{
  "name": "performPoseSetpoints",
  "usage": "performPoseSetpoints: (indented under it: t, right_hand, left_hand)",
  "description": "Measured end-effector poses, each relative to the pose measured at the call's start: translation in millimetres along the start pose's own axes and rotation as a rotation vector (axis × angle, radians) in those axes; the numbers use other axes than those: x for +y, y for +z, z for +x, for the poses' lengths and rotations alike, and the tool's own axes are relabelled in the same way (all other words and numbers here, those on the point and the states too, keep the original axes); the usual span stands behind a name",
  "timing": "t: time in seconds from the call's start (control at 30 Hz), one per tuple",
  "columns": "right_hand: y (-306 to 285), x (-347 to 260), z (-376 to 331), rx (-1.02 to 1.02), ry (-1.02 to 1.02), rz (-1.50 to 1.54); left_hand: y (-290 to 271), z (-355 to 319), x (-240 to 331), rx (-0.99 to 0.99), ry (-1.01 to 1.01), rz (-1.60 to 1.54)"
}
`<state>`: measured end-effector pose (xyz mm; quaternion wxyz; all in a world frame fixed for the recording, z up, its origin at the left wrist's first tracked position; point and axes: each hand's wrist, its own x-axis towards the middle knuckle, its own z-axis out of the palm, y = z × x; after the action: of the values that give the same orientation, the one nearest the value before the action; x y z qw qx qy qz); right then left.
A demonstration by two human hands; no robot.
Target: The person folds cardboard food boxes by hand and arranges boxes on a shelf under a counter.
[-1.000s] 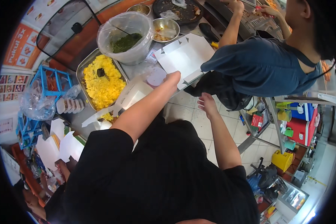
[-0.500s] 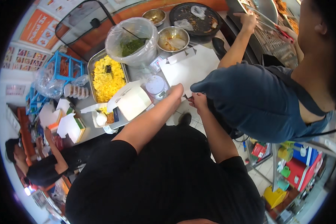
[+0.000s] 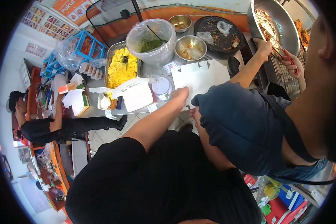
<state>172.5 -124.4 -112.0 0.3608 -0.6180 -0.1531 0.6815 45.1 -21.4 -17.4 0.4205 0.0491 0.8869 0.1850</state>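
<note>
- White flattened carton sheet (image 3: 199, 76) lies at centre frame on the steel counter (image 3: 147, 71); I read this as the pick-up step.
- My left hand (image 3: 181, 93) rests at its near edge, grip unclear.
- Right hand (image 3: 194, 112) mostly hidden; state untellable.
- Next move needs a firm edge pinch, clear of the small lidded cup (image 3: 161, 87).

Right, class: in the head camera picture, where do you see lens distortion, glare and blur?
Head view: a black fisheye rim rings the picture and the steel counter edge bows; glare shines on the clear plastic bag lining the tub of greens; the person's left hand looks sharp, while the co-worker's red tongs are slightly soft.
</note>
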Motion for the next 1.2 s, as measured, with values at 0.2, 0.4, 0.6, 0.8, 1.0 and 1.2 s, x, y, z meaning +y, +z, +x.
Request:
performPoseSetpoints:
  t: [0.2, 0.4, 0.6, 0.8, 1.0, 1.2]
  right_hand:
    - [-7.0, 1.8, 7.5, -0.023, 0.01, -0.028]
    - [-3.9, -4.2, 2.2, -0.059, 0.008, -0.056]
    - [-5.3, -10.7, 0.6, -0.062, -0.006, -0.07]
    - [9.6, -26.7, -5.1, -0.096, -0.038, -0.102]
    - [29.2, -58.5, -21.0, -0.213, 0.026, -0.185]
    - [50.4, -66.7, -68.0, 0.161, -0.643, -0.845]
  left_hand:
    - [-13.9, 1.9, 3.6, 0.015, 0.114, 0.056]
    - [-17.8, -34.8, 7.4, 0.062, 0.171, 0.124]
    - [-17.5, -25.9, 4.0, 0.082, 0.406, 0.118]
    - [-34.4, 42.2, 25.3, -0.014, 0.649, -0.041]
    - [-72.9, 30.1, 55.7, -0.231, 0.906, -0.031]
    - [-149.4, -25.2, 35.6, -0.155, 1.582, -0.29]
